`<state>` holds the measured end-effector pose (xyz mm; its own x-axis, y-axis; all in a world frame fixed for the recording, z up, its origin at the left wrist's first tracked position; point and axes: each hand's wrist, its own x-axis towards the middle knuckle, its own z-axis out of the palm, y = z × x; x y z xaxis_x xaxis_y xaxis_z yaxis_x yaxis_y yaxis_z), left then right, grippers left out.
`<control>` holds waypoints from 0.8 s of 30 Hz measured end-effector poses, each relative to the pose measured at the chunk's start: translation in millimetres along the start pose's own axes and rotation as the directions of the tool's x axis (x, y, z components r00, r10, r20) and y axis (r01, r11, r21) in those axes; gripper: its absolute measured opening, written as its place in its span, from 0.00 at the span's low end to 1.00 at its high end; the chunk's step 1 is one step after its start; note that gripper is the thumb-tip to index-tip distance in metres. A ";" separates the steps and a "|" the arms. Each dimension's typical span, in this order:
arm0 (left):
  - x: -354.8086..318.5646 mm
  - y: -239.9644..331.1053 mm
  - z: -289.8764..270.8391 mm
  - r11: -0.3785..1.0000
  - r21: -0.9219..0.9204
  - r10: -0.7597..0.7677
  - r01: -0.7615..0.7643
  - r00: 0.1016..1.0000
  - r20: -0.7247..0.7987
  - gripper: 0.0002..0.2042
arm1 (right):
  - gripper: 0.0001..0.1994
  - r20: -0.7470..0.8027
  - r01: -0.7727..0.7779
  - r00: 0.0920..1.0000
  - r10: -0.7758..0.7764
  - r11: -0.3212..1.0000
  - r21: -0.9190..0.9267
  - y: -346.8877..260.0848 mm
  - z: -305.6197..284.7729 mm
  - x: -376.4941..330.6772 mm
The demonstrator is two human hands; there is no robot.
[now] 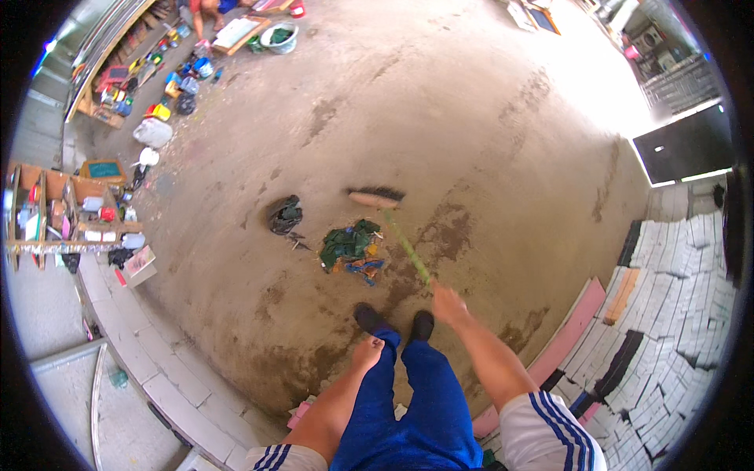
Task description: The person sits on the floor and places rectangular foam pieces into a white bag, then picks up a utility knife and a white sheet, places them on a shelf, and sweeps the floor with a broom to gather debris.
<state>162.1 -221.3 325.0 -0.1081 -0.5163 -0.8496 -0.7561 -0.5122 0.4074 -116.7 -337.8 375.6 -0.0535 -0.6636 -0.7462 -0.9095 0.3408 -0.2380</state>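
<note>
Blue trousers (408,408) fill six o'clock as the right hand (448,302) clamps the green broom handle (408,247), brush head (375,196) at twelve beyond the rag pile (349,247), left hand (367,352) loosely curled, empty; short, low strokes would gather best.

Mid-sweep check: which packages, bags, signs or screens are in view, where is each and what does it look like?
Dark screen or panel: far right, against the wall; flat black rectangle, pale edge.
White bag: upper left floor; rounded, tied.
Black bag: floor left of the green rubbish pile; crumpled, shiny.
Small packages: left wooden shelf; too small to describe.
</note>
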 end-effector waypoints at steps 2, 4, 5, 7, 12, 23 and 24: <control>10.3 -13.3 13.3 0.999 0.011 0.053 -0.053 0.998 -0.021 0.23 | 0.29 0.013 0.070 0.997 -0.072 0.991 0.116 19.3 13.5 -45.0; 12.4 -7.8 18.2 0.991 0.057 0.121 -0.119 0.992 -0.026 0.22 | 0.31 0.076 -0.086 0.994 0.074 0.982 0.168 23.8 -3.3 -78.8; 12.3 -6.2 20.2 0.986 0.079 0.150 -0.147 0.988 -0.029 0.22 | 0.33 0.115 -0.159 0.984 0.139 0.969 0.190 26.4 -6.3 -89.3; 9.7 9.4 23.2 0.987 0.073 0.143 -0.142 0.990 -0.006 0.20 | 0.32 0.001 -0.182 0.983 0.186 0.962 0.203 53.6 -11.4 -85.8; 22.8 -4.9 46.1 0.982 0.121 0.151 -0.149 0.988 -0.015 0.18 | 0.31 -0.115 -0.206 0.962 0.248 0.935 0.290 87.1 3.1 -33.6; -16.3 49.6 78.3 0.966 0.185 0.174 -0.181 0.983 0.058 0.17 | 0.33 0.054 -0.263 0.963 0.265 0.871 0.415 114.3 66.1 -164.5; -18.3 52.1 81.3 0.963 0.198 0.173 -0.183 0.983 0.068 0.17 | 0.33 0.027 -0.286 0.953 0.302 0.865 0.413 134.6 55.6 -163.1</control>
<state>72.2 -182.7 334.6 -0.2807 -0.5493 -0.7871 -0.8360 -0.2629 0.4816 -207.5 -146.6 430.7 -0.3149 -0.5113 -0.7996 -0.6011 0.7594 -0.2489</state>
